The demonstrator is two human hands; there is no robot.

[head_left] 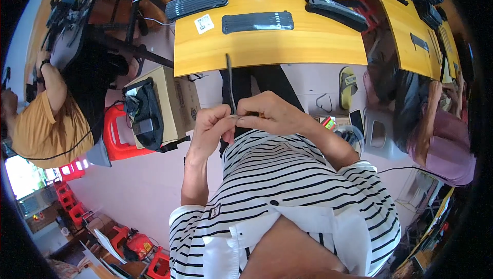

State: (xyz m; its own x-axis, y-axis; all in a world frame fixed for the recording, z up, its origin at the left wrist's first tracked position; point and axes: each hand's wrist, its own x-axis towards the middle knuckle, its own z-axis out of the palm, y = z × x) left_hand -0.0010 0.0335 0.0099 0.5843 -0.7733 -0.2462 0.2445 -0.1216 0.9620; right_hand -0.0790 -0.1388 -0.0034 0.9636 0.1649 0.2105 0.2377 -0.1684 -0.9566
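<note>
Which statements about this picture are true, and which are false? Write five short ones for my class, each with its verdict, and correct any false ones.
1. The left hand and right hand come together at a thin dark strip. True.
2. A white card lies on the table. True.
3. The table is blue. False: it is yellow.
4. A slipper rests on the table. False: the yellowish slipper is on the floor.
5. A cardboard box stands to the left of both hands. True.

Bright glare on yellow tabletop [267,50]
</note>
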